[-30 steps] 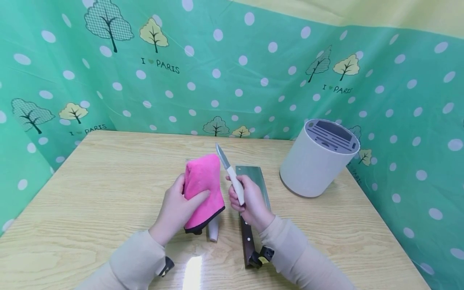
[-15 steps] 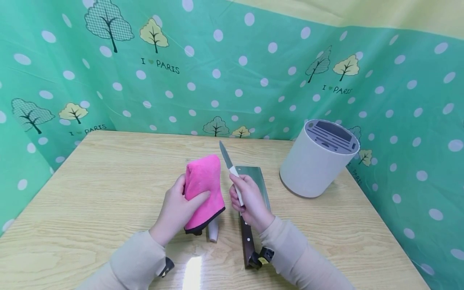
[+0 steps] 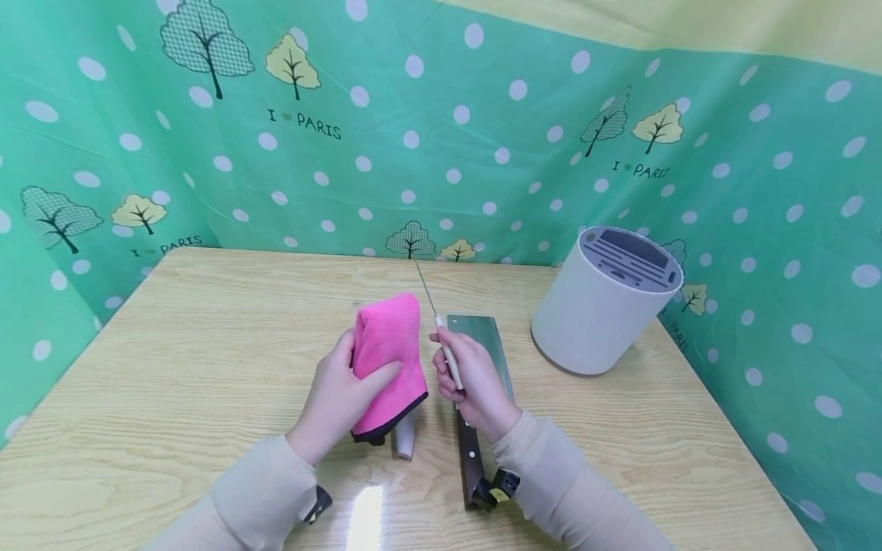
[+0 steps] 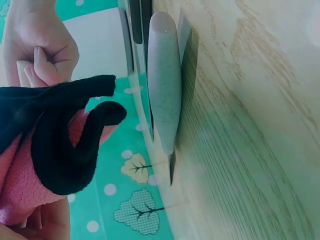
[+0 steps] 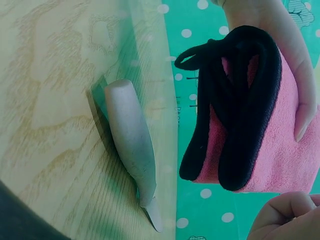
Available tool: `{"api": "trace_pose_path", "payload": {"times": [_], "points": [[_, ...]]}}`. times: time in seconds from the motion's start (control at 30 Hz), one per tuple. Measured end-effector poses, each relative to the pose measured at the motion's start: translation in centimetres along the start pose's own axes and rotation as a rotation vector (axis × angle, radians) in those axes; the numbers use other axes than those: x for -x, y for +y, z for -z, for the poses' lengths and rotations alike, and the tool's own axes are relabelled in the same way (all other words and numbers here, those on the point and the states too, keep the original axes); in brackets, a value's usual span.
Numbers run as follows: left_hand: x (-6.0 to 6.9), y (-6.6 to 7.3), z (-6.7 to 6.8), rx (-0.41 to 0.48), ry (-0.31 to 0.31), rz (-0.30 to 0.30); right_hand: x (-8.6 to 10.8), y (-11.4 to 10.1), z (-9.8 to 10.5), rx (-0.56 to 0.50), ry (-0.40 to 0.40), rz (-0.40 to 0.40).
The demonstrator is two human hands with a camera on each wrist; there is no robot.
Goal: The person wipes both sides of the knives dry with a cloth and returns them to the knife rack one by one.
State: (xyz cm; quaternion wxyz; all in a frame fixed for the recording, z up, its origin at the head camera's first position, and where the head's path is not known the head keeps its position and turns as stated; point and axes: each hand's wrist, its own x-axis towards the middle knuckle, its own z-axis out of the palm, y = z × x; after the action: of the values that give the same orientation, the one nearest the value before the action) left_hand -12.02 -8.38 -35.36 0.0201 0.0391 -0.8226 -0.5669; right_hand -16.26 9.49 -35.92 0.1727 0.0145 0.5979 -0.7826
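Observation:
My left hand [image 3: 344, 398] grips a folded pink cloth [image 3: 389, 344] with black edging, its thumb lying across the front. Just to its right, my right hand [image 3: 475, 375] holds a small knife [image 3: 448, 360] by its white handle, the thin blade pointing up and away, seen edge-on. Cloth and knife are apart in the head view. Beneath the cloth lies another knife on the table, its pale handle [image 3: 405, 438] showing; both wrist views show this handle [image 4: 165, 75] with a bit of blade. A cleaver [image 3: 482, 333] with a dark riveted handle lies under my right hand.
A white round knife block [image 3: 592, 314] with a slotted grey top stands at the right rear of the wooden table [image 3: 207, 344]. Behind the table hangs a green dotted curtain [image 3: 413, 153].
The knife in my right hand has turned about its length, from showing the flat of its blade to showing its thin edge. My left hand and the cloth have barely moved.

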Motion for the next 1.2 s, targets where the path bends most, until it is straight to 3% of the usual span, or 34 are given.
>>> {"api": "trace_pose_path", "payload": {"times": [0.33,0.8,1.2], "points": [[-0.2,0.1,-0.1,-0.027,0.002,-0.029,0.1,0.0,0.0,0.026,-0.02,-0.019],[-0.2,0.1,-0.7,-0.039,0.022,-0.064,0.2,0.6,-0.3,-0.027,-0.059,-0.024],[-0.5,0.0,-1.2,-0.103,0.05,-0.101,0.8,0.5,-1.3,-0.051,-0.106,-0.039]]}}
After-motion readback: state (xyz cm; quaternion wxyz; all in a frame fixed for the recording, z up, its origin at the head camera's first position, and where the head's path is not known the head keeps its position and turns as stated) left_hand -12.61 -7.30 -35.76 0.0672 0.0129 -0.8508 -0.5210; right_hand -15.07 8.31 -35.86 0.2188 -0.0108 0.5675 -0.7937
